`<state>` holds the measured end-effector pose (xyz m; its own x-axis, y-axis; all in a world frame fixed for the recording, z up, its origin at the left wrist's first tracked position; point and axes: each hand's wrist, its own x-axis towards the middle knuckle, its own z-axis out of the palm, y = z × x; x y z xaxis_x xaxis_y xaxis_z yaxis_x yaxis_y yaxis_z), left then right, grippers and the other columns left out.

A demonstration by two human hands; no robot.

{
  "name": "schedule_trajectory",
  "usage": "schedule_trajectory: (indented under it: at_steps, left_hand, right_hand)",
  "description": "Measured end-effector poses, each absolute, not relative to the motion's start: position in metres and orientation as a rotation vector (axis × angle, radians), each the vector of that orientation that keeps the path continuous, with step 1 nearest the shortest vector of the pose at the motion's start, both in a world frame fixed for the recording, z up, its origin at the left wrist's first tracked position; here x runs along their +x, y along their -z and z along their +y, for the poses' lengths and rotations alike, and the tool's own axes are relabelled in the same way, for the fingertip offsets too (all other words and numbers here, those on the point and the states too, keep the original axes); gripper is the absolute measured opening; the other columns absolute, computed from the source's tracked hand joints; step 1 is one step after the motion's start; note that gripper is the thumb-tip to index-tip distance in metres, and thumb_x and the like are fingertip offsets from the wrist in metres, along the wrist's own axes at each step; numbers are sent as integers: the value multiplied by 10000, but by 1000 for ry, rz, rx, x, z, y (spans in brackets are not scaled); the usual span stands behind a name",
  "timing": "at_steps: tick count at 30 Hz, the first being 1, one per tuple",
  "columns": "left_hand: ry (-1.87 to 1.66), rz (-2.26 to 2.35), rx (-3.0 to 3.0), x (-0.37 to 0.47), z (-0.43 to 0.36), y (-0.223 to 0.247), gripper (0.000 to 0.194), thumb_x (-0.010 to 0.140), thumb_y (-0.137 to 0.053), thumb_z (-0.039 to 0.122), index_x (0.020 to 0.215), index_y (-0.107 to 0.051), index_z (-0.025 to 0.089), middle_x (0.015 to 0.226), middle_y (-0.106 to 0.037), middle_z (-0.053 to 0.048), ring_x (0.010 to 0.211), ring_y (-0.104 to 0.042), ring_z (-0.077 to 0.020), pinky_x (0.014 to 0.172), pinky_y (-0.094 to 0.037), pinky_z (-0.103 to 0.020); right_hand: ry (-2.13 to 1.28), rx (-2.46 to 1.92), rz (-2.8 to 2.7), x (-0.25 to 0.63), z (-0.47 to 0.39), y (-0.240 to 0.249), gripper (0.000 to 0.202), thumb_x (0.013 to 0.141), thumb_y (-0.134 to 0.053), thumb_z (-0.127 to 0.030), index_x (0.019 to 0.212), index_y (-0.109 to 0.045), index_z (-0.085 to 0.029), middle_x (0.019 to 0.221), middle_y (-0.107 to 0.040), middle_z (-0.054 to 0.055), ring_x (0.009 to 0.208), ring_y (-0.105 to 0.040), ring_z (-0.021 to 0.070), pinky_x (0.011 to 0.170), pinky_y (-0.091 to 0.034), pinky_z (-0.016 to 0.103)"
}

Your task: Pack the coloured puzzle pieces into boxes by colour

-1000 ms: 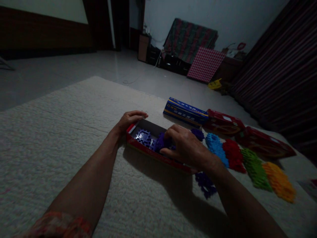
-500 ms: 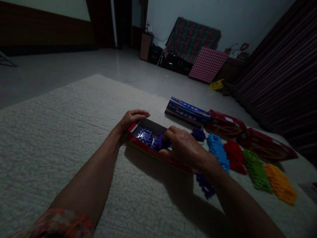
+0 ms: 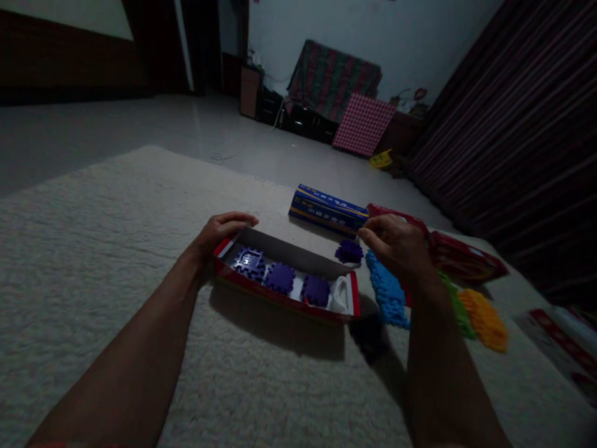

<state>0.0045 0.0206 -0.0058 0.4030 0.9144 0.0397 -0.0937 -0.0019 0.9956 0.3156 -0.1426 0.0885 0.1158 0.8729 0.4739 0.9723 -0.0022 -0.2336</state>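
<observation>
Three purple block clusters (image 3: pixel 280 278) lie inside the red box (image 3: pixel 356 297), two more outside at two and four o'clock—left hand (image 3: pixel 219 233) fingers together at its ten-o'clock corner, right hand (image 3: pixel 396 244) curled near two; I cannot tell whether either grips.

We get 1 view, head-worn, looking forward and down from above the near edge, close over the open box (image 3: pixel 284 298) on the mat (image 3: pixel 116 249), reaching to the far wall (image 3: pixel 420 43).
</observation>
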Motion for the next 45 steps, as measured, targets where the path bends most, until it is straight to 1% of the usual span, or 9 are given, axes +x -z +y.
schedule_trajectory:
  at_steps: [5, 9, 13, 21, 28, 31, 37, 40, 45]
  left_hand:
    - [-937, 840, 1357, 3, 23, 6, 243, 675, -776, 359, 888, -809, 247, 1090, -774, -93, 927, -700, -293, 767, -567, -399]
    - [-925, 868, 1363, 2, 22, 5, 261, 679, -776, 375, 905, -809, 248, 1114, -770, -98, 905, -704, -291, 721, -580, -387]
    - [-928, 877, 1386, 2, 20, 4, 239, 671, -772, 397, 867, -805, 265, 1092, -775, -101, 951, -702, -325, 753, -595, -426]
    - [-934, 881, 1386, 3, 20, 4, 257, 660, -779, 412, 865, -803, 259, 1091, -771, -98, 936, -705, -328, 755, -596, -438]
    - [-935, 871, 1331, 4, 17, 2, 245, 654, -790, 379, 863, -812, 255, 1069, -776, -85, 856, -696, -272, 722, -583, -387]
    - [-941, 869, 1323, 4, 17, 0, 246, 644, -783, 355, 857, -807, 234, 1055, -777, -85, 838, -692, -257, 707, -571, -368]
    - [-962, 875, 1303, 7, 13, 0, 234, 665, -731, 331, 866, -790, 227, 1057, -776, -84, 912, -695, -295, 756, -561, -416]
    - [-965, 850, 1263, 7, 12, 1, 244, 666, -737, 329, 880, -793, 228, 1061, -777, -74, 916, -695, -295, 787, -556, -433]
    - [-972, 853, 1281, 7, 13, 0, 231, 649, -735, 313, 855, -796, 229, 1049, -779, -70, 939, -692, -299, 818, -555, -439]
  right_hand:
    - [109, -2216, -1749, 349, -132, -58, 233, 863, -544, -242, 976, -729, -156, 1013, -745, 117, 915, -688, 241, 840, -495, 347]
    - [-36, -2351, -1867, 353, -128, -44, 365, 782, -590, -156, 1127, -705, -171, 1101, -747, 103, 960, -690, 252, 861, -493, 352]
    - [-21, -2364, -1906, 358, -124, -35, 365, 759, -612, -133, 1112, -690, -184, 1195, -721, 112, 1121, -639, 263, 971, -451, 393]
    - [-32, -2417, -1918, 362, -119, -27, 271, 800, -604, -206, 1054, -701, -201, 1116, -723, 99, 1076, -637, 261, 941, -433, 400]
    - [-95, -2421, -1884, 359, -120, -32, 271, 826, -613, -221, 1080, -698, -177, 1203, -711, 131, 1131, -630, 286, 988, -422, 447]
    - [-31, -2384, -1863, 361, -121, -36, 266, 817, -629, -243, 1063, -702, -172, 1168, -716, 130, 1078, -652, 276, 952, -456, 417]
    - [139, -2051, -1868, 349, -131, -58, 218, 796, -657, -303, 984, -704, -204, 1046, -713, 95, 951, -667, 254, 887, -512, 403]
    - [81, -1858, -1954, 326, -145, -78, 202, 803, -687, -333, 974, -693, -224, 1035, -715, 83, 938, -672, 256, 867, -532, 412]
    - [-148, -1681, -2155, 285, -164, -94, 241, 821, -732, -355, 1012, -681, -217, 1053, -716, 71, 954, -675, 230, 849, -537, 366]
